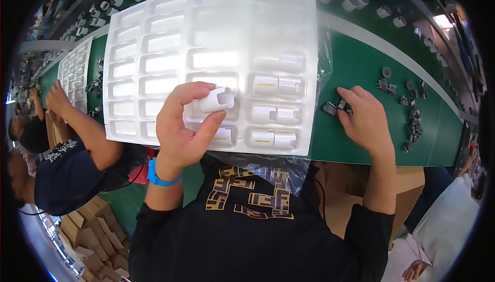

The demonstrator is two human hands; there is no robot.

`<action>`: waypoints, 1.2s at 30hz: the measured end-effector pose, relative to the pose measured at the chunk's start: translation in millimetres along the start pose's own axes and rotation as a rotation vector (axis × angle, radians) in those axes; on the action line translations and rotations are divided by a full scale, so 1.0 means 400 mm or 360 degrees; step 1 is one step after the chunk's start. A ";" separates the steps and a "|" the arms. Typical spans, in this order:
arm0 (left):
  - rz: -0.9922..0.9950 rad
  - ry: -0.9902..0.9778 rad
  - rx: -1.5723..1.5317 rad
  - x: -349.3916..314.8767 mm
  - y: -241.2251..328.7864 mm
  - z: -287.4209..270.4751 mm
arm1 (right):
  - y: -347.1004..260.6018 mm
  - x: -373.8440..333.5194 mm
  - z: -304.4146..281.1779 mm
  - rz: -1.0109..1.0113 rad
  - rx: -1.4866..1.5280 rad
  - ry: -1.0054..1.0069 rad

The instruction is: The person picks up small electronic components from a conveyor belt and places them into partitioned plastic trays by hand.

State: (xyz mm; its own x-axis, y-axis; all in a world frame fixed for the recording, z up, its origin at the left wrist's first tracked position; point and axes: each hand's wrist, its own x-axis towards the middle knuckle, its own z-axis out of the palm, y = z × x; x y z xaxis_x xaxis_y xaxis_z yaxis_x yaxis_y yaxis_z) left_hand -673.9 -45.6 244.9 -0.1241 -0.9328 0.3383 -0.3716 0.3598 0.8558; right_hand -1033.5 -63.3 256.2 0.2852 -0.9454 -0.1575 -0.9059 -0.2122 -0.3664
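My left hand is closed on a white plastic sleeve, a short tube with a notch cut in its open end. It is held between thumb and fingers above the white moulded tray. In the tray's right column lie several similar white tubes, end to end in pairs, some with a yellow mark. Another white tube rests in the slot below my left hand. To the right of the tray, my right hand has thumb and fingertips around a small dark metal part on the green table.
More small dark parts lie scattered on the green table at right. White cylinders stand along the dark far surface. A co-worker's arm and another tray are at left. An open cardboard box sits below the table edge.
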 end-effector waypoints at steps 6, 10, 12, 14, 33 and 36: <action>0.0045 0.0013 -0.0017 -0.011 0.023 0.007 | -0.005 0.040 0.002 -0.0114 -0.0166 -0.0065; -0.0109 0.0043 -0.0344 -0.040 0.027 0.024 | -0.041 0.021 0.011 -0.0235 0.0439 0.0368; -0.0113 0.0018 -0.0352 -0.042 0.025 0.030 | -0.058 0.018 0.019 -0.0235 0.0576 0.0490; -0.0178 -0.0223 -0.0410 -0.046 0.036 0.024 | -0.070 0.017 0.027 -0.0347 0.0860 0.0600; 0.0000 -0.0159 -0.0324 -0.045 0.083 0.099 | -0.252 -0.009 0.162 -0.0762 0.1789 0.0565; 0.0090 -0.0149 -0.0312 -0.051 0.071 0.106 | -0.249 -0.011 0.149 -0.0729 0.1833 0.0620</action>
State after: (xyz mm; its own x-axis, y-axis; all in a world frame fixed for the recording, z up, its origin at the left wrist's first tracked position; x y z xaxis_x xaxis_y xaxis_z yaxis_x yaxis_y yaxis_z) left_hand -720.8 -17.3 245.6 -0.2282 -0.9054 0.3580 -0.1770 0.4001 0.8992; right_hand -926.1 -23.3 238.8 0.2102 -0.8943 0.3949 0.0927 -0.3839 -0.9187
